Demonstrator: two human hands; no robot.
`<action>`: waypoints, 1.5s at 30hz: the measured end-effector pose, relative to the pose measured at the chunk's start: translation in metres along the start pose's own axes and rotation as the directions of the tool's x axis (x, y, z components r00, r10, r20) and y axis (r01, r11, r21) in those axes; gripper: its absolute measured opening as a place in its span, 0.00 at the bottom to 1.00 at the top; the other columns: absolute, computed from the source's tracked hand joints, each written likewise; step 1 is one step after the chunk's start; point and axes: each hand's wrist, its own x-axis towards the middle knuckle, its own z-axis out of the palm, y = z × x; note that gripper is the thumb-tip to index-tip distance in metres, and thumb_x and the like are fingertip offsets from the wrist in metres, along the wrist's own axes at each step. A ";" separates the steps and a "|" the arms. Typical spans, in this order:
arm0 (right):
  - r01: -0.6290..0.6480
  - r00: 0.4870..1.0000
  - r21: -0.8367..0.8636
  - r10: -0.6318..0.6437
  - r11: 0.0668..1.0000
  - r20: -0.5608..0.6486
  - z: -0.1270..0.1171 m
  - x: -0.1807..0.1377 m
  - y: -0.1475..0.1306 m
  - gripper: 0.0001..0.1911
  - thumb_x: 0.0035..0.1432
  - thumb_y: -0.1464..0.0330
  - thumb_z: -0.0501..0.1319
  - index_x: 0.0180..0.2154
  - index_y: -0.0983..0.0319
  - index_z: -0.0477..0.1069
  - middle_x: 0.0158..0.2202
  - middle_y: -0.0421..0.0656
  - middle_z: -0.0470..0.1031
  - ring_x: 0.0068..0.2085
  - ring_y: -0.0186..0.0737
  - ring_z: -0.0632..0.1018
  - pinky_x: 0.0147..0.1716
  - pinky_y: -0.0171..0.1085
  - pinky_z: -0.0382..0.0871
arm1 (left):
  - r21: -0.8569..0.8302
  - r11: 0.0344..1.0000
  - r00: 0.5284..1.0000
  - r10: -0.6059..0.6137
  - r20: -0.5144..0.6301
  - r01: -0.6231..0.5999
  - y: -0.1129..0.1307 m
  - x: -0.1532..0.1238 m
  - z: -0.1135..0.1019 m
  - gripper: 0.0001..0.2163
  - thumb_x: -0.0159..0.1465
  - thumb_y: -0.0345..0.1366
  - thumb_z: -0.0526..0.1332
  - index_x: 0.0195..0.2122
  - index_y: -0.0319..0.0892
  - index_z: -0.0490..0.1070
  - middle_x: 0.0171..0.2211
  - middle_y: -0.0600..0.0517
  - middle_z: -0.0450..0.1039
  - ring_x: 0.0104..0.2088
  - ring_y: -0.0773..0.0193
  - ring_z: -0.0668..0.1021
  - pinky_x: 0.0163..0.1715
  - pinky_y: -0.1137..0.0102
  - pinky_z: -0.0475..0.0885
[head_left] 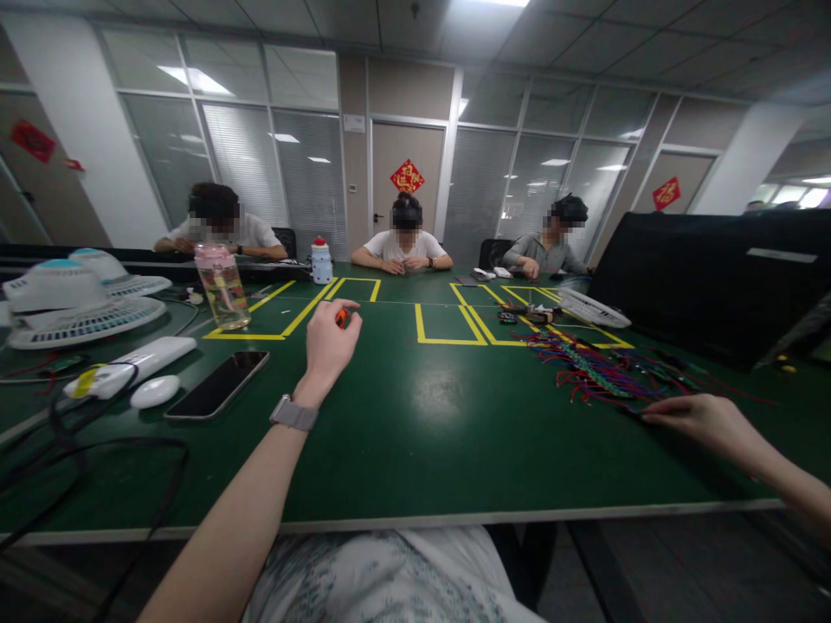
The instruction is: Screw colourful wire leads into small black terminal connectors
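Note:
My left hand (pixel 330 337) is raised over the middle-left of the green table, its fingers curled around a small orange-and-black object (pixel 341 318). Most of that object is hidden by the hand, so its kind cannot be made out. To the right, my right hand (pixel 707 422) is low over the tabletop with thumb and fingers pinched together. At its fingertips is a small dark piece (pixel 629 411), too dim to name. Just beyond it lies a pile of green circuit boards with red and blue wires (pixel 594 368).
A phone (pixel 219 385), a white mouse (pixel 154 392), black cables, a pink-lidded bottle (pixel 222 287) and white fans (pixel 78 303) occupy the left. Yellow tape (pixel 451 342) marks the green table (pixel 415 450). A black monitor (pixel 707 285) and white keyboard (pixel 594 308) stand right. Three people sit opposite.

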 end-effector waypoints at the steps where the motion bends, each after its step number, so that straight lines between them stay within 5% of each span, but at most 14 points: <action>1: 0.000 1.000 -0.005 0.000 1.000 0.002 0.001 0.001 0.001 0.12 0.41 0.57 0.69 0.27 0.58 0.83 0.29 0.48 0.82 0.31 0.50 0.81 0.27 0.36 0.68 | -0.002 1.000 1.000 0.000 -0.001 0.000 0.000 0.000 0.000 0.08 0.59 0.35 0.58 0.37 0.43 0.75 0.36 0.50 0.72 0.36 0.61 0.74 0.40 0.67 0.69; 19: 0.137 0.987 0.006 -0.136 0.991 -0.083 0.016 0.004 0.008 0.22 0.43 0.48 0.59 0.24 0.57 0.81 0.29 0.44 0.82 0.32 0.52 0.82 0.32 0.42 0.73 | 0.007 1.000 1.000 -0.011 -0.004 0.011 0.003 0.000 -0.001 0.09 0.59 0.35 0.57 0.37 0.42 0.76 0.36 0.50 0.72 0.36 0.61 0.74 0.41 0.66 0.69; 34: 0.083 0.979 -0.007 -0.081 0.997 0.187 0.008 0.038 0.016 0.15 0.40 0.56 0.65 0.27 0.59 0.82 0.28 0.46 0.82 0.32 0.55 0.82 0.32 0.43 0.74 | -0.006 1.000 1.000 0.001 -0.001 -0.001 0.003 0.000 -0.002 0.09 0.59 0.35 0.57 0.37 0.42 0.76 0.37 0.49 0.72 0.37 0.60 0.74 0.42 0.66 0.69; 45: 0.077 0.995 0.091 -0.082 0.993 0.056 0.021 0.017 0.033 0.25 0.43 0.47 0.62 0.33 0.59 0.82 0.35 0.47 0.83 0.38 0.57 0.82 0.37 0.44 0.74 | -0.003 1.000 1.000 0.011 -0.009 -0.011 0.005 0.001 -0.002 0.09 0.59 0.34 0.57 0.36 0.42 0.76 0.36 0.49 0.72 0.38 0.59 0.74 0.43 0.65 0.68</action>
